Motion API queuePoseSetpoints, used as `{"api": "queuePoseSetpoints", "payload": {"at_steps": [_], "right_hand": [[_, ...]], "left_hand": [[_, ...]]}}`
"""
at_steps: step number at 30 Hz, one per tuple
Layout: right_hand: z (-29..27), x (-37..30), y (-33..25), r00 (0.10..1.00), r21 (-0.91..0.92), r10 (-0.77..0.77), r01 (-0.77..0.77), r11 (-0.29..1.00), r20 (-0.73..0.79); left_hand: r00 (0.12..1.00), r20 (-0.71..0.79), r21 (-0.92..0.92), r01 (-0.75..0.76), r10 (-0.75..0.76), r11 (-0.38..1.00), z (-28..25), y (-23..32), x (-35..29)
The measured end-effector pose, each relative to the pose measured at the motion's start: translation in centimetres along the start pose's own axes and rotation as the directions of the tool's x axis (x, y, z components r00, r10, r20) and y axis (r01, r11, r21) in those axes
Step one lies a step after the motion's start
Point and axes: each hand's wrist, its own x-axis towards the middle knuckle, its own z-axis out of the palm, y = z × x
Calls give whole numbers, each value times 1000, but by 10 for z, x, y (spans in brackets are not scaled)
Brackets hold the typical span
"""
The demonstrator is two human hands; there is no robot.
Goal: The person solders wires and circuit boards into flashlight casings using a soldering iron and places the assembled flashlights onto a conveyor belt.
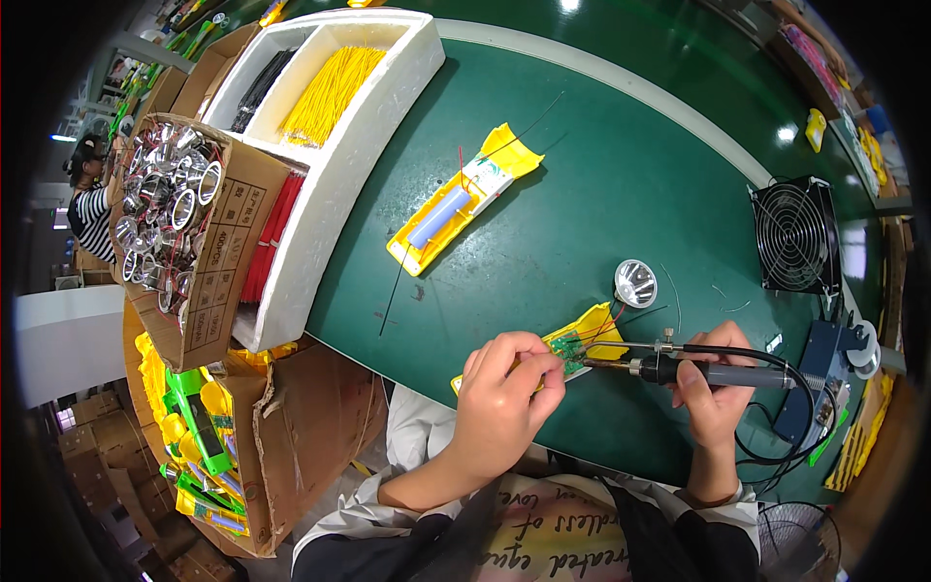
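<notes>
Right hand [713, 388] gripped around soldering iron [698, 371], tip on green circuit board [570, 347]. Left hand [504, 393] pinched closed on the board in near yellow housing [592, 330]. Reflector [636, 283] just beyond.

A dark green table [601, 184] is seen bearing a white foam tray [359, 145] at ten o'clock, an open yellow housing [464, 199] near the centre, a silver reflector [636, 283] and a second yellow housing [587, 335] at four o'clock, and a black fan [797, 235] at three o'clock.

Green table [601, 194], yellow casing [456, 209], green board [567, 347]
</notes>
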Motion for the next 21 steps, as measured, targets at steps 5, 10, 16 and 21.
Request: {"api": "queuePoseSetpoints", "payload": {"at_steps": [5, 10, 16, 21], "right_hand": [[1, 0, 0, 1000, -9, 12, -12, 1000, -16], [0, -1, 0, 1000, -10, 18, -18, 1000, -15], [0, -2, 0, 1000, -25, 7, -8, 1000, -19], [-1, -2, 1, 1000, -31, 12, -13, 999, -27]], "left_hand": [[1000, -5, -4, 0, 0, 1000, 0, 0, 0], [1000, -14, -14, 9, -9, 1000, 0, 0, 0], [1000, -26, -2, 2, -2, 1000, 1, 0, 0], [999, -35, -25, 6, -7, 1000, 4, 0, -1]]}}
